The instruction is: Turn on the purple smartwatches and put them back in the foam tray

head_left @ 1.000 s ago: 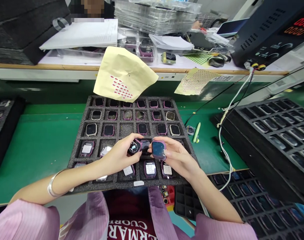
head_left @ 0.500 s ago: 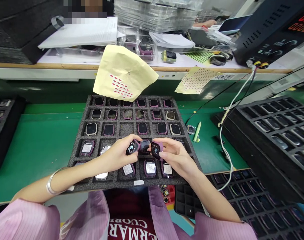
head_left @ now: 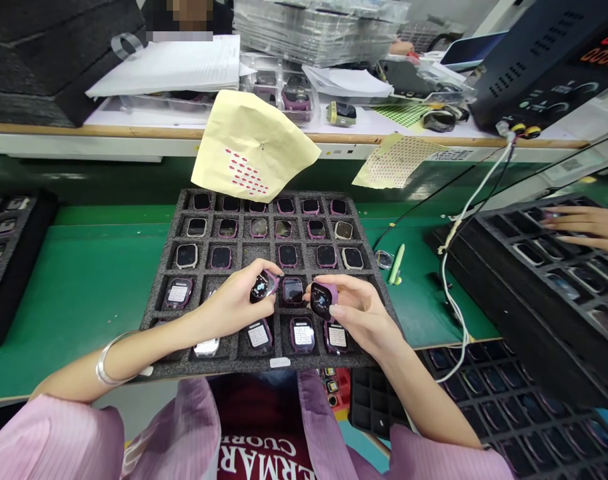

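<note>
My left hand [head_left: 244, 293] grips a purple-edged smartwatch [head_left: 262, 287] whose dark screen shows a lit dial. Another purple smartwatch [head_left: 322, 300], its screen also lit, is pinched between the thumb and fingers of my right hand [head_left: 359, 307]. Both watches are held just above a grey foam tray [head_left: 280, 364] with square compartments. Between my hands, a watch with a dark screen [head_left: 293, 291] lies in its compartment. Nearer to me, several watches carry white printed labels, such as this labelled watch [head_left: 302, 334]. My left forearm covers some compartments.
A co-worker's hand [head_left: 589, 227] rests over stacked foam trays [head_left: 514, 293] at the right. Yellow sticker sheets [head_left: 257, 143] hang from the shelf edge. A white cable [head_left: 451, 307] runs down from the power supply [head_left: 539, 80]. A green pen [head_left: 397, 265] lies right of the tray.
A co-worker's hand has come in at the right over the stacked trays. My right hand and its watch have shifted slightly right; my left hand still grips its watch.
</note>
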Available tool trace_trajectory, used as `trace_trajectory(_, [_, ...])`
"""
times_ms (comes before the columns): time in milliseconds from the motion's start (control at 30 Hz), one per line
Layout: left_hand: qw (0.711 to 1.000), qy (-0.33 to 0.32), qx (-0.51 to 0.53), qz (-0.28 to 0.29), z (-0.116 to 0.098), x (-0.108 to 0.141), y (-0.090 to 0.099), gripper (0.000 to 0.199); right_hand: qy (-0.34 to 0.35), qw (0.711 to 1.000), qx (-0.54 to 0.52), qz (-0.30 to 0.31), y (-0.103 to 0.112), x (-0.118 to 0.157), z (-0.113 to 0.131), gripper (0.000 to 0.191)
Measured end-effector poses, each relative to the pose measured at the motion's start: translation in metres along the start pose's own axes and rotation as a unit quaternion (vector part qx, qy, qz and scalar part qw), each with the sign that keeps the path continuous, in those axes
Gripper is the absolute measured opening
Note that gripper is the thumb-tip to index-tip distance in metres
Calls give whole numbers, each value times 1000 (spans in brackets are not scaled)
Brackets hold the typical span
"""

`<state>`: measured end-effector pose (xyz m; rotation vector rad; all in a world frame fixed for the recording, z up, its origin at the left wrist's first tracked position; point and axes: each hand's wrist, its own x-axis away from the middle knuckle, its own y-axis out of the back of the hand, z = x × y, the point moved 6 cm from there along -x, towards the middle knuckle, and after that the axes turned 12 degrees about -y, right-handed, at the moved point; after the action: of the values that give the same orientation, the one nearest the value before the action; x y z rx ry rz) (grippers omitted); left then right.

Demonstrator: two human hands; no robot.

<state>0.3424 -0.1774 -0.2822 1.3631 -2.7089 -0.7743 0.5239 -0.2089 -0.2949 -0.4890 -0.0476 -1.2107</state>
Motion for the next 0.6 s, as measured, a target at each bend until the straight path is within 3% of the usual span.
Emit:
trace_trajectory(133, [1000, -2, 1, -1, 0, -1, -1, 36, -12, 1000, 6, 1, 0, -2, -1, 37])
trace_trajectory(467, [1000, -6, -10, 5, 0, 0, -2, 28, -19, 999, 25, -9, 1, -1, -6, 37])
trace_trajectory(600, [999, 7, -23, 36, 2, 1, -6, 24, -14, 999, 29, -14, 2, -1, -6, 35])
